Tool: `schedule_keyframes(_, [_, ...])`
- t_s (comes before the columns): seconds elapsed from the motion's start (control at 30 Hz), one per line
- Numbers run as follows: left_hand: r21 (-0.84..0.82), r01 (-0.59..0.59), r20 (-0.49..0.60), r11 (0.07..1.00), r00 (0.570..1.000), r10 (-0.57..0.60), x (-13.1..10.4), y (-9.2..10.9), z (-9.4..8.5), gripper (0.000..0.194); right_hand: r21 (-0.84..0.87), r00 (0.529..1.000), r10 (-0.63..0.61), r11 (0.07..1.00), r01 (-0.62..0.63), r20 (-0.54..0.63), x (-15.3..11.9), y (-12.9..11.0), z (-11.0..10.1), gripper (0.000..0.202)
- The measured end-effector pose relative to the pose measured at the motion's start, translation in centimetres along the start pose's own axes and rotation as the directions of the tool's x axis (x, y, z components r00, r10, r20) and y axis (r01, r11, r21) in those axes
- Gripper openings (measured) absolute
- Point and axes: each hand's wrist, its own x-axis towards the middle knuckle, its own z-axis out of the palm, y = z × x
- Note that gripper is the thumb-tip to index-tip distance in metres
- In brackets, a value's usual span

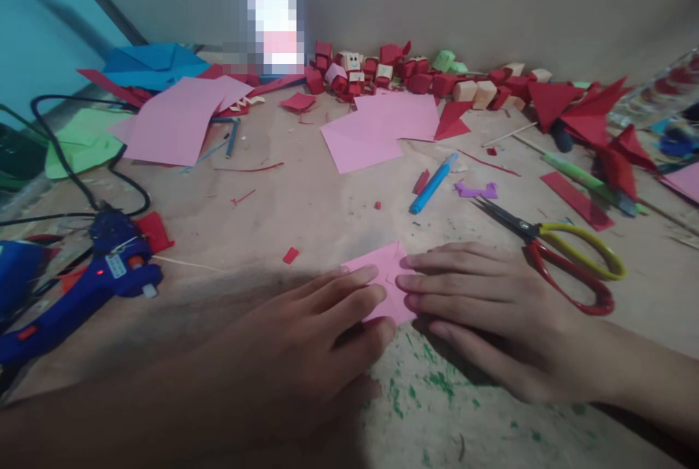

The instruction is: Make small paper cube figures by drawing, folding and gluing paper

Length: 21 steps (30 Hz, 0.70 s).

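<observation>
A small folded piece of pink paper [389, 281] lies flat on the table between my hands, with crease lines meeting near its middle. My left hand [322, 323] presses on its left side, fingers stretched out over the paper. From the other side my right hand [486, 309] rests its outstretched fingertips on the right edge. Scissors [527, 230] with one yellow and one red handle lie open just behind my right hand. A blue pen [434, 183] is on the table beyond the paper, beside a purple paper bow [476, 191].
At the left sits a blue glue gun [117, 269] with its red light on and a black cord. Pink sheets [376, 130] lie farther back. Small folded red paper boxes [420, 83] line the wall. Red scraps [290, 255] and a red strip [577, 201] are scattered about.
</observation>
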Motion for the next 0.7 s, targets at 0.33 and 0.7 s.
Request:
schedule_keyframes(0.33, [-0.002, 0.003, -0.002, 1.0, 1.0, -0.003, 0.13, -0.05, -0.09, 0.035, 0.019, 1.0, -0.003, 1.0, 0.002, 0.008, 0.06, -0.04, -0.19, 0.022])
schedule_keyframes(0.7, [-0.021, 0.03, 0.041, 0.999, 0.999, -0.029, 0.04, 0.03, -0.2, 0.037, 0.032, 1.0, -0.013, 0.999, 0.012, 0.009, 0.17, -0.02, -0.09, 0.022])
